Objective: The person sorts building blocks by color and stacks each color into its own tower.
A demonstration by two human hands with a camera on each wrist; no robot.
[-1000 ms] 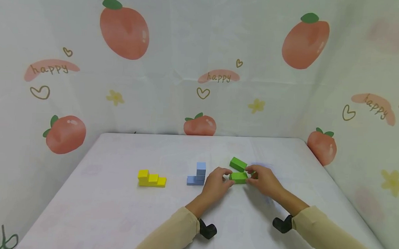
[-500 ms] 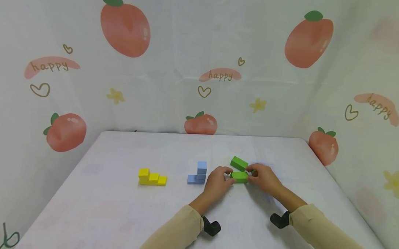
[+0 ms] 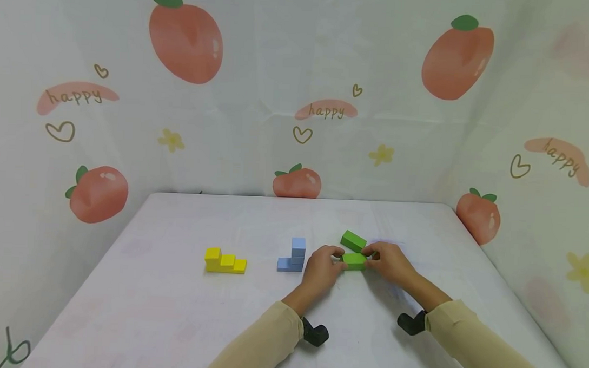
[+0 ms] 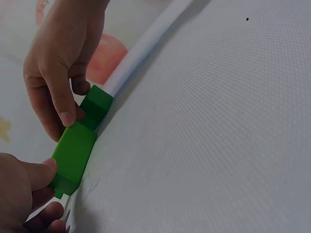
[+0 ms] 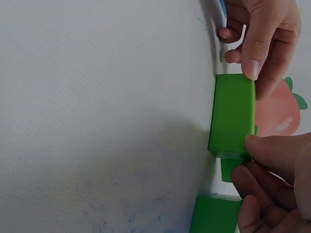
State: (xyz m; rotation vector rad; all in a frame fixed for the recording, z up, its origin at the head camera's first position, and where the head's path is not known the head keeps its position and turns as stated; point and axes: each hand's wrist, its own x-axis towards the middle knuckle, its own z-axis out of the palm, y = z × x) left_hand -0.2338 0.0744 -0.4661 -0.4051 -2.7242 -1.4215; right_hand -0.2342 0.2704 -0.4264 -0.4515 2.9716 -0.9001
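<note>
My left hand [image 3: 320,270] grips the left end of a green block [image 3: 353,262] with thumb and fingers, and my right hand [image 3: 389,261] pinches its right end. The block lies lengthwise on the table. A second green block [image 3: 353,241] lies slanted just behind it. Another green block [image 5: 216,214] shows near the right hand's fingers in the right wrist view; the right hand hides it in the head view. In the left wrist view, both thumbs touch the held block [image 4: 74,154].
An L-shaped blue block stack [image 3: 297,255] stands just left of the left hand. Farther left, yellow blocks [image 3: 223,263] form descending steps. The white table [image 3: 173,310] backs onto a printed cloth [image 3: 247,150] with fruit drawings.
Both hands keep their places at the ends of the green block, with only slight finger movement. The head view has shifted a little.
</note>
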